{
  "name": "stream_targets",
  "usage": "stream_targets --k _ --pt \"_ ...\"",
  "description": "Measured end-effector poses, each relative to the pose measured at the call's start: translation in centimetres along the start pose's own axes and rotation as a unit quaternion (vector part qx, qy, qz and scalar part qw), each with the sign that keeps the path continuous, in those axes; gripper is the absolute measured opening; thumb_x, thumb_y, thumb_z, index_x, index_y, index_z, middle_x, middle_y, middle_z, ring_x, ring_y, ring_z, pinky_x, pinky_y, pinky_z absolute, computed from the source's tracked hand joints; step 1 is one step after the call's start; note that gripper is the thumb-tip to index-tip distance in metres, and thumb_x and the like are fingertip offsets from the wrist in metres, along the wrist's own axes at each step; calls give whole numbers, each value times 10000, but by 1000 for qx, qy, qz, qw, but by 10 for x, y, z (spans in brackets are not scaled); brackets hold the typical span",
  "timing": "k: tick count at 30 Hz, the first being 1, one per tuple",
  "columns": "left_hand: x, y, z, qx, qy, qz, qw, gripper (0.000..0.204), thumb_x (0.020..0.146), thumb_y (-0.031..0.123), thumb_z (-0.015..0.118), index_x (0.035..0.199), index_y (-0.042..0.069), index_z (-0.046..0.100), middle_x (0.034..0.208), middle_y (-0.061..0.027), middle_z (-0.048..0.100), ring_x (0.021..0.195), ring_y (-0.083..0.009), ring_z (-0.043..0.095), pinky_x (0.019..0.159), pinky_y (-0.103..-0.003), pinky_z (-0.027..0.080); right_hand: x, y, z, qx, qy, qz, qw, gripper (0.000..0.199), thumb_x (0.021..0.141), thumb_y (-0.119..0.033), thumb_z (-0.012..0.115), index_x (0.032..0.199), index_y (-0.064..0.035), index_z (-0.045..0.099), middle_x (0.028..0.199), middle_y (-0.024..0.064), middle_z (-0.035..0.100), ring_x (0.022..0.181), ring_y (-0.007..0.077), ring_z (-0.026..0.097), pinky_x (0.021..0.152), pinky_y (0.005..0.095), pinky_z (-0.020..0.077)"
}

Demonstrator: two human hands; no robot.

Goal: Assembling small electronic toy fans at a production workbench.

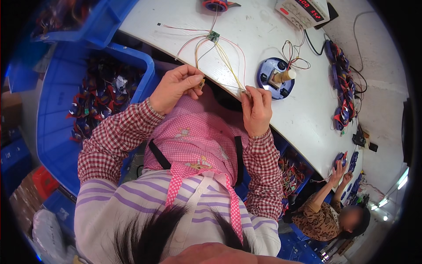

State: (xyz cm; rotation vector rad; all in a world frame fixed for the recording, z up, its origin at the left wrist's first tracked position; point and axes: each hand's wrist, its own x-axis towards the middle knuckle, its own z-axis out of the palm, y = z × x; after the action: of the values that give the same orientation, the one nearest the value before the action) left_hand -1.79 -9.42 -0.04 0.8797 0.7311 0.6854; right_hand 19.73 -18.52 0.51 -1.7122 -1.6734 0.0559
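Note:
My left hand (178, 88) is closed in a pinch at the table's front edge. Between its thumb and fingers is a small yellowish-brown part (201, 83) with wires running to it; its kind is not clear. To the right, my right hand (257, 110) pinches the ends of yellow wires (229, 66), its fingertips hiding the tips. Both sets of wires lead to a small green circuit board (213, 36) lying on the white table (176, 17). Red and black wires fan out around the board. A thin dark wire stretches between my two hands.
Right of my right hand sits a round blue housing (265, 70) bearing a pale cylinder. Behind it stands a power supply (299, 11). Blue bins (48, 105) hold many parts at left. Bundled assemblies (338, 83) line the table's far side. A co-worker (323, 215) handles parts at lower right.

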Motion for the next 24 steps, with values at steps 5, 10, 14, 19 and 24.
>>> stream_targets --k 5,10,14,19,24 --pt "-1 1 0 9 0 0 1000 194 904 125 559 1054 4 545 864 -86 578 686 -114 587 593 -183 491 -4 1 -1 -16 -8 12 1000 185 800 -3 637 979 -10 592 848 83 535 664 180 512 594 254 447" --pt "-1 -3 -2 117 -1 29 993 221 897 102 559 1092 4 532 868 -80 569 689 -109 575 596 -188 493 -5 4 0 -43 8 -35 998 152 797 -1 635 935 -9 571 838 82 537 653 184 509 588 262 442" --pt "-1 -2 -4 133 17 30 990 244 889 85 563 1116 7 521 864 -68 561 694 -107 569 599 -192 492 -1 4 -2 -1 0 -9 1000 143 796 1 632 918 -6 559 833 84 543 653 189 512 589 266 440" --pt "-3 0 -1 119 21 40 992 310 873 79 582 1166 19 503 882 -67 542 679 -104 551 597 -189 477 -1 4 2 39 25 -10 999 133 793 6 629 904 1 556 814 88 552 652 196 516 591 267 439" --pt "-17 7 8 436 84 121 888 374 856 93 607 1210 40 498 905 -68 516 634 -96 504 571 -188 446 -1 9 1 61 37 -10 997 124 790 9 628 893 0 560 799 92 562 648 201 519 593 270 440"
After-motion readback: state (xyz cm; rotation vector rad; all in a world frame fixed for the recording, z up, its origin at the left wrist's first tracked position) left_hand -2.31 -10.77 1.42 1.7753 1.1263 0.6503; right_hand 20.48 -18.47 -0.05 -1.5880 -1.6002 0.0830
